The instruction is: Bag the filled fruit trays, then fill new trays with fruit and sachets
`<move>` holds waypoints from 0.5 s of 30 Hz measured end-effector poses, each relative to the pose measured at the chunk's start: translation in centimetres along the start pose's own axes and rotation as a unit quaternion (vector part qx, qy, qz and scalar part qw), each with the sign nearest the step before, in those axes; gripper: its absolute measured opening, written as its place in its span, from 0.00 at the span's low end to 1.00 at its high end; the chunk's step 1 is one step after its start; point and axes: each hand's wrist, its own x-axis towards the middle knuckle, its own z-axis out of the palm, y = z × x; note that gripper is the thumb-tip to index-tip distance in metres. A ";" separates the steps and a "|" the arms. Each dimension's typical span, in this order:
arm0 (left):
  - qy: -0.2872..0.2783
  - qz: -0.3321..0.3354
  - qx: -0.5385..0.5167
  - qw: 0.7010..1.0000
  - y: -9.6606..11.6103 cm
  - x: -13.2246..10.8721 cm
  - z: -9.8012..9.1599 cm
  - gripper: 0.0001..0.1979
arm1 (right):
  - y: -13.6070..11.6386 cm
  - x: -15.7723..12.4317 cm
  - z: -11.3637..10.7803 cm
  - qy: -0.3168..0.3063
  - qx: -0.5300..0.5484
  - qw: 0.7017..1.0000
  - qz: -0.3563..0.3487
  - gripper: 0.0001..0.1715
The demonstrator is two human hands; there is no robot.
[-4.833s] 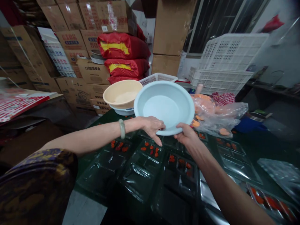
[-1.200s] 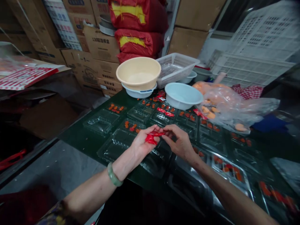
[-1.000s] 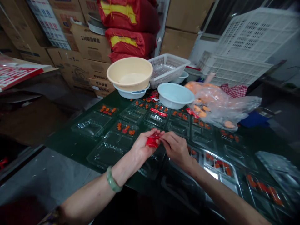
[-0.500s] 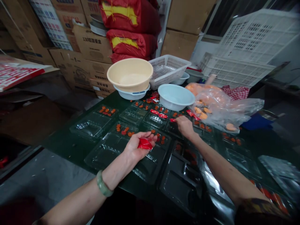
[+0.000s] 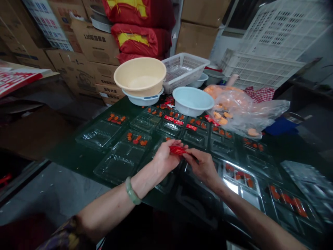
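In my left hand (image 5: 165, 158), palm up with the fingers curled, lie small red packets (image 5: 177, 150); how many, I cannot tell. My right hand (image 5: 204, 166) pinches the near end of these packets between thumb and fingers. Beneath both hands are clear plastic compartment trays (image 5: 110, 165), many with orange slices (image 5: 143, 142) in their far compartments. Beyond my right hand, a single red packet (image 5: 191, 127) rests on one tray, and two more red packets (image 5: 178, 122) lie on the tray to its left.
At the table's far side stand a cream basin (image 5: 140, 74), a pale blue basin (image 5: 193, 100) and a white plastic basket (image 5: 186, 67). A clear bag (image 5: 240, 111) with orange slices lies at the right. Stacked trays (image 5: 307, 184) sit near the right edge. Cardboard boxes (image 5: 97, 45) rise behind.
My right hand has left a red packet on the far tray and come back to the packets in my left hand. My left hand has moved right and slightly up.
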 end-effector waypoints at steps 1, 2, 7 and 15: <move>-0.009 -0.012 0.012 1.000 -0.1 0.1 0.0 0.11 | 0.1 0.0 -0.7 -0.008 0.029 0.999 0.035 0.12; -0.016 -0.025 0.025 0.999 -0.1 0.2 -0.1 0.12 | 0.3 0.1 -1.5 -0.017 0.063 0.995 0.071 0.15; -0.035 -0.060 0.072 0.995 0.5 0.3 -0.7 0.12 | 4.5 2.8 -6.2 -0.008 0.095 0.971 0.217 0.18; -0.073 -0.018 0.141 0.987 0.3 -0.1 -0.4 0.06 | 13.7 10.5 -8.8 -0.006 -0.121 0.942 0.312 0.19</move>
